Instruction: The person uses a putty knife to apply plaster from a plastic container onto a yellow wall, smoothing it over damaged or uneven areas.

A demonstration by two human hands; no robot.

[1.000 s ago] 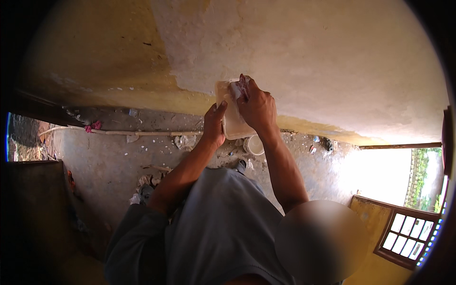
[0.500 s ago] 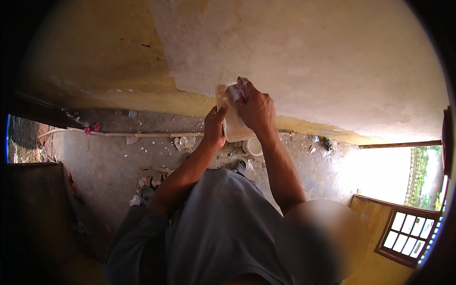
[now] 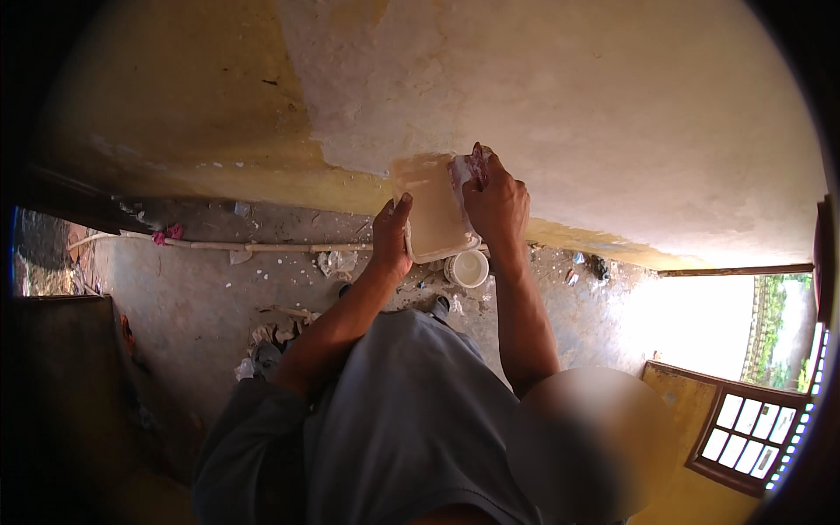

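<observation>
My left hand is closed on the left edge of a flat, smeared plastering board, its thumb resting along the rim. The board is held in front of the wall and is coated with a thin, pale brownish film. Closed round a putty knife, my right hand is at the board's right side. White paste covers the knife's blade, which lies against or just over the board's right part; whether it touches is hard to tell. Part of the knife's handle is hidden by my fingers.
Ahead rises a wall, pale-coated on the right and yellow on the left. A white bucket stands on the floor below the board. A long pole lies along the wall's foot, near scraps and plastic. At the right is a paned window.
My right hand and the putty knife have moved right across the board, uncovering more of its surface. The board's face shows more fully; the left hand has hardly moved.
</observation>
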